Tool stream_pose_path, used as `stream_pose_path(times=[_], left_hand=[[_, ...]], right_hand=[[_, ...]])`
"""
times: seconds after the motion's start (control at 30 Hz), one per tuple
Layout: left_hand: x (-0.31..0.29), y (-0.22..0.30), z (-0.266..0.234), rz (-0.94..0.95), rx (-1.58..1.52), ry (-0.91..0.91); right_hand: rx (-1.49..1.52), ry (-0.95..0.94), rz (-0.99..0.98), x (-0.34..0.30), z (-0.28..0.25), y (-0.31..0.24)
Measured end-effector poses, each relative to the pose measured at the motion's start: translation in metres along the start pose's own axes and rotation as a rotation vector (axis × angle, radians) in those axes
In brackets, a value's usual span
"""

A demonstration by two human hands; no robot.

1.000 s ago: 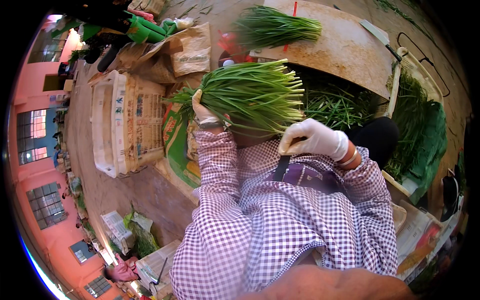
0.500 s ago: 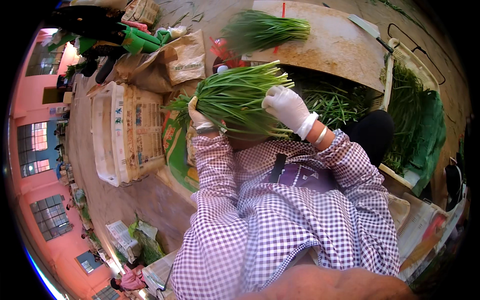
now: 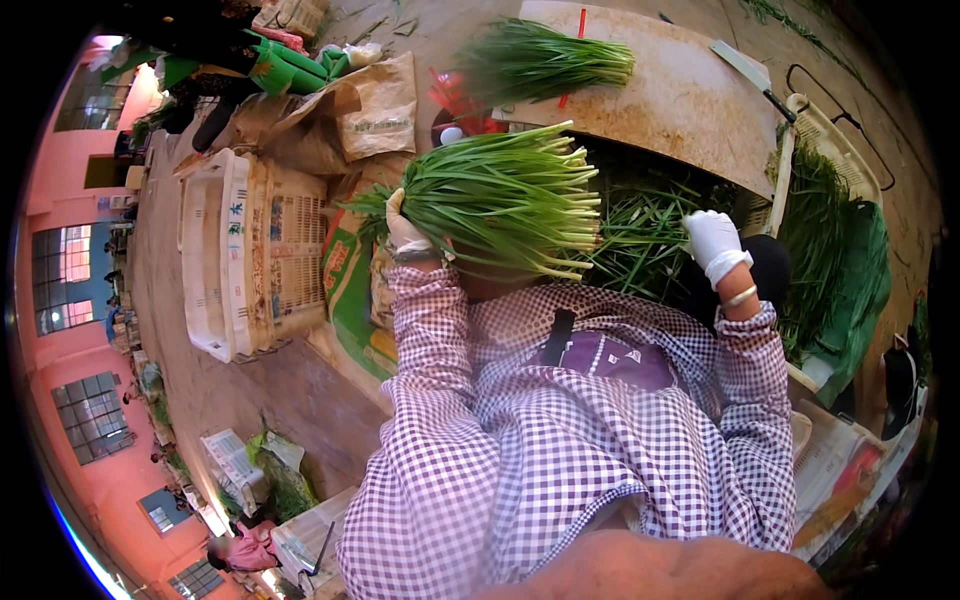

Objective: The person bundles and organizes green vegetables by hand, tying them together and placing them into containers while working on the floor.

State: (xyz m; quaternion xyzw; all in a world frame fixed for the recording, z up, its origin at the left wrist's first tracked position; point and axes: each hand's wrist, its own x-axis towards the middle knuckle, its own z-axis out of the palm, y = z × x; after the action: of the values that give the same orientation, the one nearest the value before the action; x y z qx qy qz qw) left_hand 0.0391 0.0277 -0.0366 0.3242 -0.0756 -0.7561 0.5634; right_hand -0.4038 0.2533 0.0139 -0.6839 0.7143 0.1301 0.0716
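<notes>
My left hand [image 3: 405, 230], in a pale glove, is wrapped round the leafy end of a thick bunch of green chives [image 3: 490, 200]. The pale cut stems fan out to the right. My right hand [image 3: 712, 240], in a white glove, is apart from the bunch, above loose green leaves [image 3: 640, 230]. Its fingers are closed; what they hold, if anything, cannot be made out. Beyond my hands a second bunch of chives [image 3: 560, 62] lies on a stained board [image 3: 690, 120], across a red strip [image 3: 582, 24].
A knife [image 3: 740, 66] lies at the board's far right edge. To the right stands a crate [image 3: 786, 190] of greens with green netting [image 3: 862, 280]. Stacked white crates [image 3: 235, 270] stand on the left, near a brown paper sack [image 3: 380, 115] and red strips [image 3: 465, 105].
My right hand has left the stem ends of the bunch and moved right, over the loose leaves. The left hand keeps its hold, the bunch nearly in place.
</notes>
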Motion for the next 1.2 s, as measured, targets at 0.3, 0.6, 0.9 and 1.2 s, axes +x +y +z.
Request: stream_pose_path(times=[0.3,0.6,0.9,1.2], left_hand=[[-0.015,-0.006,0.020,0.013,-0.031,-0.008],[-0.028,-0.002,0.027,-0.021,-0.079,-0.006],[-0.030,-0.012,0.040,-0.003,-0.098,-0.016],[-0.017,-0.007,0.020,0.000,-0.091,-0.011]], right_hand=[[0.764,0.477,-0.495,0.005,-0.067,-0.174],[0.950,0.156,-0.596,-0.003,-0.058,-0.188],[0.801,0.460,-0.413,0.021,-0.069,-0.198],[0.481,0.645,-0.571,0.056,-0.065,-0.210]])
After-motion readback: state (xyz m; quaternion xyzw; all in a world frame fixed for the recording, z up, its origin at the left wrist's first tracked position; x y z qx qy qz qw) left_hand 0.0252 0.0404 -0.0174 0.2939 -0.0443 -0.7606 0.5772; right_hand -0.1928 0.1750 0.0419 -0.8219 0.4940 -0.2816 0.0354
